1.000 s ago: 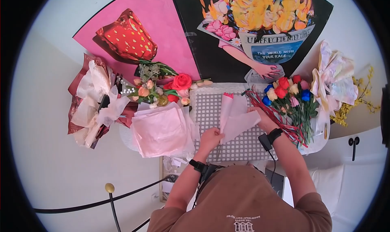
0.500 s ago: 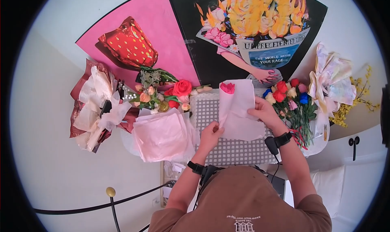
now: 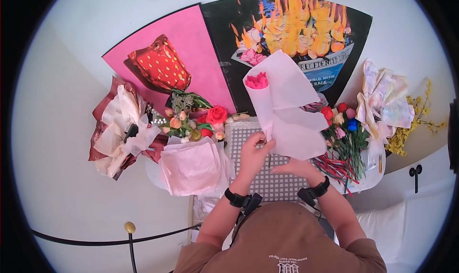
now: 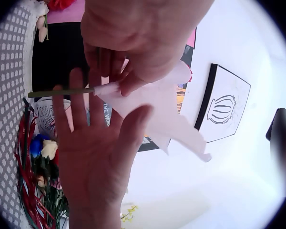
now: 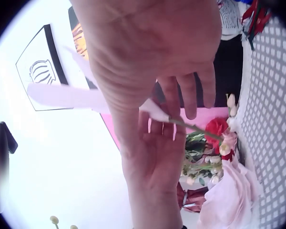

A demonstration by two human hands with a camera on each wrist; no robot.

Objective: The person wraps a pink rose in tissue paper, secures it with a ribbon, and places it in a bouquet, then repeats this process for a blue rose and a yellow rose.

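I see the left hand (image 3: 255,154) pinching the gathered base of a pale pink paper wrap (image 3: 261,105), with a thin green stem (image 4: 62,92) poking out below the grip. The wrap rises beyond both hands, a bright pink flower (image 3: 257,80) in its rolled top and a loose sheet spreading rightward. I have the right hand (image 3: 297,168) open, palm up, near the stem; I can't tell whether they touch. Left of the hands, a pale pink paper stack (image 3: 191,165) lies on the desk (image 3: 375,176); red ribbons (image 3: 333,167) lie right of them.
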